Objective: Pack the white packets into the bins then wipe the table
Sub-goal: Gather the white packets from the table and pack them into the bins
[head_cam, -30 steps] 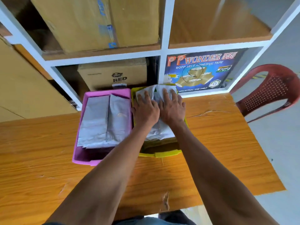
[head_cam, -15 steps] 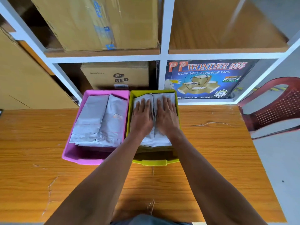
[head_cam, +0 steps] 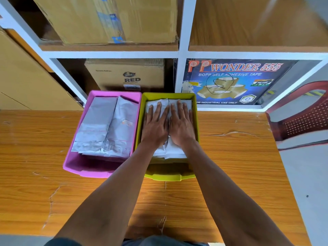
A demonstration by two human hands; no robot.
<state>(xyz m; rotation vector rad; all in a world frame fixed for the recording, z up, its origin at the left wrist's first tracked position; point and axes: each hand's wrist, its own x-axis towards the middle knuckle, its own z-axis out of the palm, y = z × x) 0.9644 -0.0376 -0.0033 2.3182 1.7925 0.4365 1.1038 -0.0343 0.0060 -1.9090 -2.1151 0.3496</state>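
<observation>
Wooden table (head_cam: 230,166) before storage shelves, bearing a pink bin (head_cam: 74,164) and a yellow-green bin (head_cam: 170,177) side by side. My left hand (head_cam: 154,126) and right hand (head_cam: 181,126) lie flat, fingers straight, on the white packets (head_cam: 174,152) in the yellow-green bin. I would press evenly downward, seating the stack below the rim before fetching a cloth.

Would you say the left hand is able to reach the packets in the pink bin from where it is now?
Probably yes: the left hand presses packets in the yellow bin, right beside the open pink bin.
</observation>
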